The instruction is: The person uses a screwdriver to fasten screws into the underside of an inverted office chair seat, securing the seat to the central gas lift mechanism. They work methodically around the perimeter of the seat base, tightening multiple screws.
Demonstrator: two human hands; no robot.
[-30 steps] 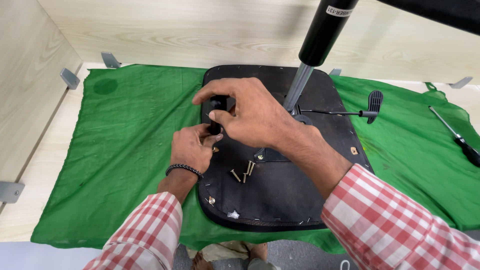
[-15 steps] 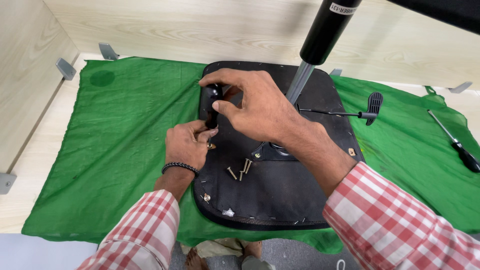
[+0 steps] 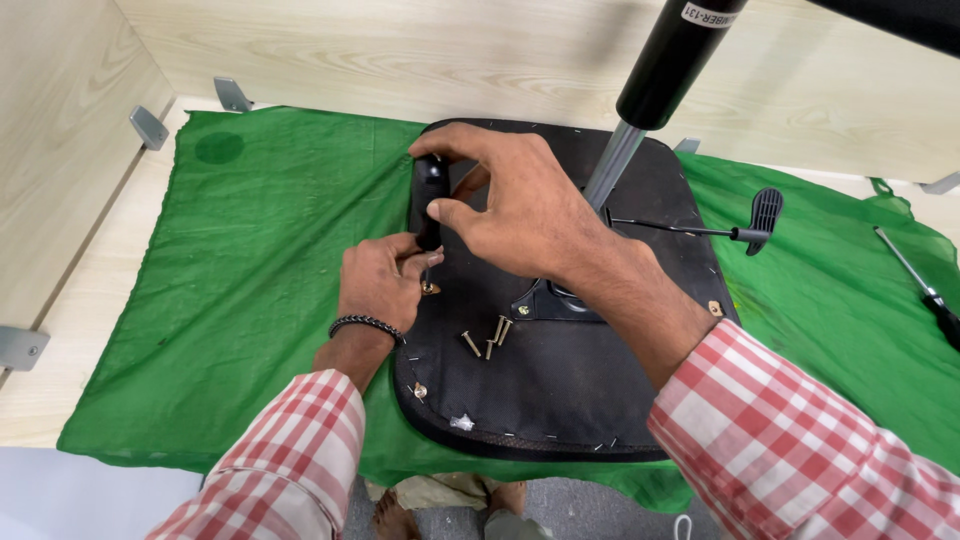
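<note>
Fingers (image 3: 440, 213) of both hands hide most of the black handle (image 3: 431, 178).

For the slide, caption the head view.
Both hands, left and right, grip a black part on an upturned chair seat.

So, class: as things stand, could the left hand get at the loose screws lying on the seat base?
Probably yes. The left hand rests at the base's left edge, and the screws lie uncovered just to its right. The right hand is further up the base, so nothing blocks the way.
</note>
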